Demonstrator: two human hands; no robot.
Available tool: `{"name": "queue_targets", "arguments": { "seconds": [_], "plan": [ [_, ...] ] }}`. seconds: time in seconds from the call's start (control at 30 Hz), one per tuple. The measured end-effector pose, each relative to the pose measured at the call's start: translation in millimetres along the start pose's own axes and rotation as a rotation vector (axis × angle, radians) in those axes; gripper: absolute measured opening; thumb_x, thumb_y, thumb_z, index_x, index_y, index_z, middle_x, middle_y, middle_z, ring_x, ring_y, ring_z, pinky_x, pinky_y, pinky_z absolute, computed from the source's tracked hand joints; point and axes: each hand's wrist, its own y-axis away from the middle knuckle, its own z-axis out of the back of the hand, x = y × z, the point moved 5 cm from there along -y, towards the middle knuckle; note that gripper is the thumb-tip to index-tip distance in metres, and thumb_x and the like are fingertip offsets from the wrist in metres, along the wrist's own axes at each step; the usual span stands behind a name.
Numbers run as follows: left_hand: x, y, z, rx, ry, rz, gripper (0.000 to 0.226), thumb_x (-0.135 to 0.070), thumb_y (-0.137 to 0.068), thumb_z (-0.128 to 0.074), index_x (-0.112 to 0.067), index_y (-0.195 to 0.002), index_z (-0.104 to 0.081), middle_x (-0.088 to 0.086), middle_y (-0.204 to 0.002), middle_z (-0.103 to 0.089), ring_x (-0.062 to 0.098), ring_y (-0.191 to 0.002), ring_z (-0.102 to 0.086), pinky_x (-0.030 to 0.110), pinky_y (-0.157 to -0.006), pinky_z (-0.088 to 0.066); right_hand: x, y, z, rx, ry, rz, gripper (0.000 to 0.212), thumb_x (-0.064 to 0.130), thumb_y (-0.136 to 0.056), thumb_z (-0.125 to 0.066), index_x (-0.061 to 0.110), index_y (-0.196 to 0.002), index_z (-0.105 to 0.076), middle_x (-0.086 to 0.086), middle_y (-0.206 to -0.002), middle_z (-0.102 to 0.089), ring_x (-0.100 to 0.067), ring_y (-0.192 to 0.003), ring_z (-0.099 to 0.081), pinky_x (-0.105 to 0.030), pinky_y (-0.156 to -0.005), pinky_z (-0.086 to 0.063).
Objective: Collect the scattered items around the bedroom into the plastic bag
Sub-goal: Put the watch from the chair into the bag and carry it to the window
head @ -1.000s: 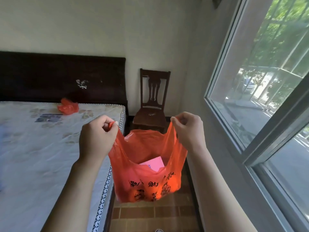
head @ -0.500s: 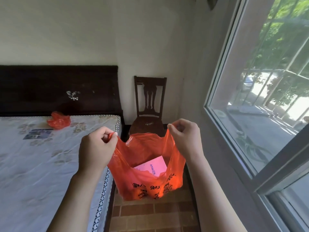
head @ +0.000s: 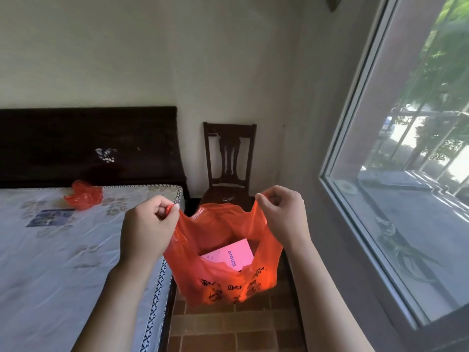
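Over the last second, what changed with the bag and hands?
The head camera tilted up, so the bed and chair sit lower in view. The pink box in the orange bag now shows more of its face, lettering included. Unchanged: left hand and right hand each pinch a handle, mouth held open; crumpled orange bag lies on the mattress; nothing taken or released.

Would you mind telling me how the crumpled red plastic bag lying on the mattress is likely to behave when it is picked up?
The crumpled red plastic bag is thin film in a loose wad, so it will probably feel very light and floppy. It may unfold and hang limp once lifted. Its glossy surface suggests it could slip, so a firm pinch seems wise.
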Motion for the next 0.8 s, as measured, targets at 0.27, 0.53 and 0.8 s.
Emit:
{"name": "queue_targets", "arguments": {
  "seconds": [0.27,0.53,0.8],
  "plan": [
    [54,-81,-62,0.065,0.078,0.035,0.022,-0.02,-0.088,-0.074,-0.023,-0.069,-0.064,-0.004,-0.057,-0.063,0.017,-0.059,-0.064,0.039,-0.058,-0.054,-25,-67,-59,-0.014,0.06,-0.075,0.018,0.028,-0.089,-0.074,0.024,-0.071,-0.072,0.004,-0.061,-0.068,-0.014,-0.055,-0.063,-0.032,-0.055,-0.052],
    [118,-184,-117,0.143,0.149,0.049,0.022,-0.021,-0.089,-0.074,-0.024,-0.069,-0.065,-0.006,-0.058,-0.064,0.013,-0.057,-0.064,0.032,-0.056,-0.052,-16,-149,-144,-0.021,0.167,-0.112,0.019,0.028,-0.089,-0.075,0.024,-0.071,-0.072,0.004,-0.06,-0.067,-0.012,-0.054,-0.061,-0.03,-0.053,-0.05],
    [149,-246,-190,0.257,0.25,0.053,0.021,-0.019,-0.089,-0.076,-0.023,-0.071,-0.066,-0.008,-0.061,-0.065,0.009,-0.06,-0.062,0.028,-0.055,-0.046,-30,-186,-175,-0.076,0.255,-0.185,0.022,0.025,-0.087,-0.075,0.025,-0.067,-0.068,0.011,-0.055,-0.059,-0.005,-0.05,-0.049,-0.016,-0.047,-0.036]
  ]
}}
